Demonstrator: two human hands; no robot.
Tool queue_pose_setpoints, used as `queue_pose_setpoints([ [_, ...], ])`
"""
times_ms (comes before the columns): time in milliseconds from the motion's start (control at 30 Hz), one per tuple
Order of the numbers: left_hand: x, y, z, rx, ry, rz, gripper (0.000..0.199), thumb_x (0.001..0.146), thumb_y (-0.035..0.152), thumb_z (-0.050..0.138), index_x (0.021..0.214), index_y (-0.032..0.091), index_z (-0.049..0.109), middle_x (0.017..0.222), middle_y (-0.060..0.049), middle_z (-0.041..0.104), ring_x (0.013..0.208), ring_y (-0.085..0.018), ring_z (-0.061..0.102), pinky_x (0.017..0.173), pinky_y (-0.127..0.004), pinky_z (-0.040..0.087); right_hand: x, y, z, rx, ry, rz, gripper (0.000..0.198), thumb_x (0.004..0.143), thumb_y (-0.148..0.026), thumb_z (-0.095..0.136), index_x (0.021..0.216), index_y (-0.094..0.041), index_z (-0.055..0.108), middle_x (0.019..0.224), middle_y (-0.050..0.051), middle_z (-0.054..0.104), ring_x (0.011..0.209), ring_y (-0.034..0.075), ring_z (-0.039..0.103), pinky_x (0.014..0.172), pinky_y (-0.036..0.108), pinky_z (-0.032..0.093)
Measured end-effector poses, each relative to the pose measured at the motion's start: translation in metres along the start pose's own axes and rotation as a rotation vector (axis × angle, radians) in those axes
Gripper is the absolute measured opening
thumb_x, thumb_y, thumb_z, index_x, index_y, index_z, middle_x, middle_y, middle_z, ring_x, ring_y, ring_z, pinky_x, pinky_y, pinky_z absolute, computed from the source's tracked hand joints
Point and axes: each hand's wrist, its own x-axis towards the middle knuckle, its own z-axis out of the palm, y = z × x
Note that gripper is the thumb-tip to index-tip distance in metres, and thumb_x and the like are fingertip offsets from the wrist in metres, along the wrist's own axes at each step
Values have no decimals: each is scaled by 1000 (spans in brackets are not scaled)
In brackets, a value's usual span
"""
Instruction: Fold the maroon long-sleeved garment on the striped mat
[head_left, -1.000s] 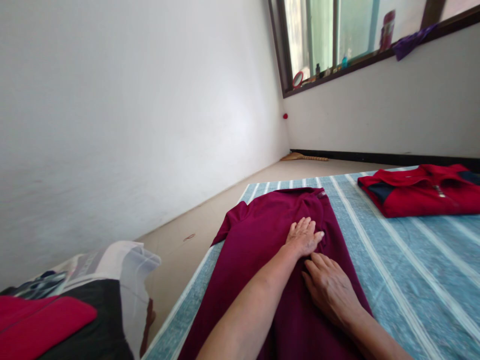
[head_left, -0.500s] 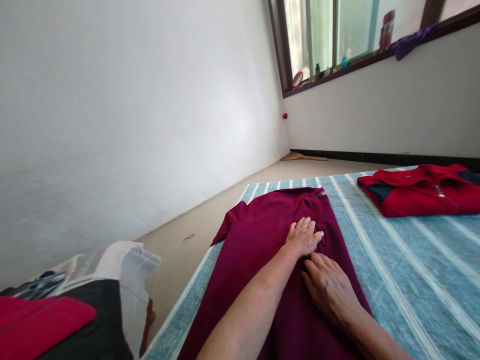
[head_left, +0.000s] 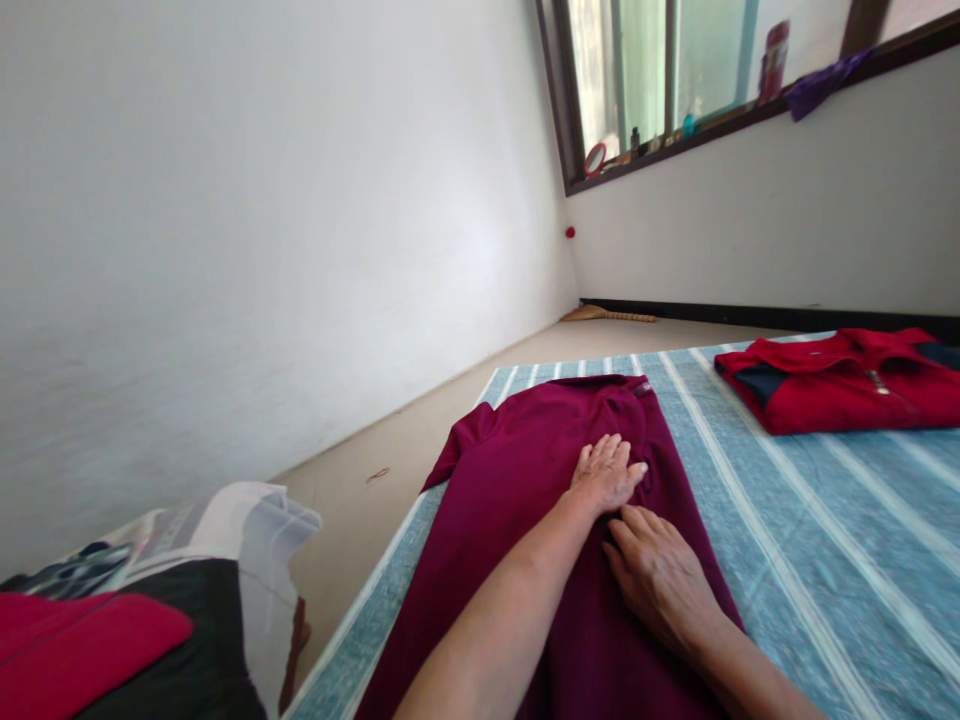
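Observation:
A maroon short-sleeved shirt (head_left: 517,500) lies on the blue-and-white striped sheet (head_left: 817,520), one sleeve out to the left and its collar at the far end. My left hand (head_left: 607,474) rests flat on the upper part of the shirt, fingers stretched out and thumb to the right. Just nearer to me, my right hand (head_left: 664,570) lies palm down on the cloth, its fingers pointing up and left and slightly bent. Both hands touch the fabric, and neither shows a grip on it. The shirt's near end runs out of view under my forearms.
A folded red jacket (head_left: 847,385) with dark blue panels lies at the right. At lower left is a pile of clothes (head_left: 180,610) in red, black and white. A broom (head_left: 607,315) lies on the floor by the far corner. The white wall (head_left: 300,220) rises on the left.

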Motion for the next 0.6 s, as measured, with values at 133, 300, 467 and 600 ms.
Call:
queue_pose_setpoints([
  [133, 1, 0, 1, 2, 4, 0, 65, 94, 55, 10, 145, 17, 27, 155, -8, 21, 143, -20, 14, 115, -45, 15, 0, 0, -1, -1, 5, -4, 9, 87, -15, 50, 81, -20, 55, 85, 6, 57, 83, 21, 53, 79, 36, 39],
  [300, 0, 0, 0, -2, 6, 6, 65, 94, 55, 11, 145, 17, 27, 155, -9, 21, 143, -21, 14, 115, -45, 15, 0, 1, -1, -6, 26, -31, 12, 87, -15, 47, 80, -20, 54, 82, 6, 56, 81, 20, 53, 78, 34, 40],
  [467, -1, 1, 0, -7, 12, -3, 64, 94, 55, 11, 144, 20, 28, 155, -7, 22, 143, -20, 14, 115, -45, 15, 1, 1, -1, -17, 38, -40, 11, 88, -15, 46, 81, -20, 54, 83, 6, 57, 82, 21, 54, 78, 34, 40],
  [600, -1, 0, 0, -16, 21, 1, 64, 94, 56, 12, 144, 19, 29, 155, -8, 23, 143, -20, 15, 115, -45, 15, 0, 0, -1, -19, 24, -24, 10, 87, -15, 48, 81, -20, 54, 83, 5, 56, 81, 21, 53, 79, 34, 39],
])
